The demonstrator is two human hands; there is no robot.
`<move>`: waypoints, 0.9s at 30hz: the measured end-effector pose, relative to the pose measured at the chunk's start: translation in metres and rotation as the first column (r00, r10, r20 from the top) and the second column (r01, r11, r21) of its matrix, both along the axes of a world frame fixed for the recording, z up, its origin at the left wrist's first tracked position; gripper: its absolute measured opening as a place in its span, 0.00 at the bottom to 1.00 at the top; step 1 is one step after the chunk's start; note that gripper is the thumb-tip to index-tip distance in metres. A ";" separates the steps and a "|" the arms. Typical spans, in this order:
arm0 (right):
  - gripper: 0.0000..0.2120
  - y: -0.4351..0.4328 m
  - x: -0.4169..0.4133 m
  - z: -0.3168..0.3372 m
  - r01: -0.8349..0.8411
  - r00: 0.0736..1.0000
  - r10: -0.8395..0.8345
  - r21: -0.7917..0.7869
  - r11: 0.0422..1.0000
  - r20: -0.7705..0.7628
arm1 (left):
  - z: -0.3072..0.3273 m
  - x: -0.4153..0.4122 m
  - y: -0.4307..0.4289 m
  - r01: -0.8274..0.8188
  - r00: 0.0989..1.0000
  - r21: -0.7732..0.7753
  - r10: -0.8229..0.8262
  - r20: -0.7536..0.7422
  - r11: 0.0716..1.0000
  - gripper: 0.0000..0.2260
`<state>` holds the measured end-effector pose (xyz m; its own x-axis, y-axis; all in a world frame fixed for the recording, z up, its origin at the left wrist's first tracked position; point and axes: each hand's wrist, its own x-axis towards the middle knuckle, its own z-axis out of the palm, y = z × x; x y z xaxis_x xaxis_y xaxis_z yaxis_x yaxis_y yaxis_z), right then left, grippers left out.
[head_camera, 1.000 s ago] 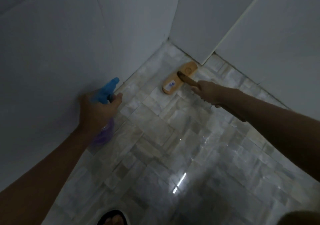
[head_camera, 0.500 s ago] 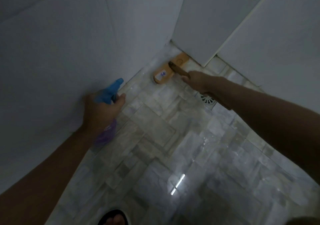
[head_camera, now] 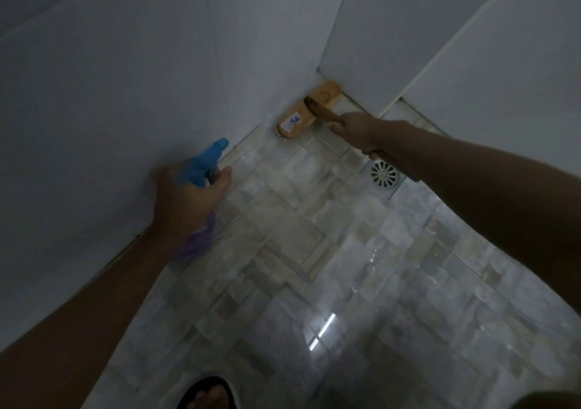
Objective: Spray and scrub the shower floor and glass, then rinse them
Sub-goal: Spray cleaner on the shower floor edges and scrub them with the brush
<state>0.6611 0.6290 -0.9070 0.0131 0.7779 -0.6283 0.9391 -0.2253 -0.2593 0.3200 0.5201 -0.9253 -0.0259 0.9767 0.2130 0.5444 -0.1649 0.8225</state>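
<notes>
- The step in hand looks like scrubbing the far corner of the shower floor (head_camera: 314, 251), where two white walls meet.
- The wooden scrub brush (head_camera: 295, 122) lies in that corner. Its bristles are down on the tiles and one long side is close against the left wall (head_camera: 125, 94).
- To do it well, I think the brush should be pushed down hard. Short strokes along the line where floor meets wall seem best, since dirt likes to hide there.
- The tiles look wet and shiny, so feet could slip. Slow, small moves seem safest.
- The round drain (head_camera: 384, 174) is near the brush, just beside the right arm. Dirty water could be swept toward it.
- The right hand (head_camera: 356, 131) reaches far out on a straight arm. Its fingers are curled tight round the brush handle.
- The left hand (head_camera: 188, 201) is held out near the left edge of the floor.
- Its fingers wrap round the neck of the spray bottle (head_camera: 201, 163), and the blue nozzle points toward the corner.
- One finger sits by the trigger, but I cannot tell if it is squeezing.
</notes>
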 end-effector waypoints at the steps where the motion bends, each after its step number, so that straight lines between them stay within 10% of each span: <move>1: 0.22 -0.017 0.010 0.000 -0.027 0.999 0.027 -0.003 1.000 0.033 | 0.001 0.000 0.000 0.000 1.000 0.005 0.000 0.003 1.000 0.11; 6: 0.22 -0.069 0.053 0.023 0.014 0.991 0.010 -0.179 0.984 0.134 | 0.003 -0.005 0.000 -0.077 0.989 -0.104 0.089 0.117 0.992 0.14; 15: 0.19 0.013 -0.035 0.002 0.143 0.990 -0.143 -0.019 0.990 0.002 | -0.001 -0.003 0.001 -0.056 0.998 -0.029 0.057 0.031 0.998 0.15; 27: 0.19 -0.186 -0.081 0.032 0.048 0.999 -0.049 -0.212 0.976 0.001 | 0.009 -0.033 -0.058 -0.085 0.996 -0.210 0.086 -0.005 0.974 0.18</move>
<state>0.5799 0.4433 -0.8750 0.0442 0.6259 -0.7786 0.9246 -0.3208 -0.2053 0.2865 0.4625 -0.9162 -0.1115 0.9938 0.0030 0.5459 0.0587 0.8358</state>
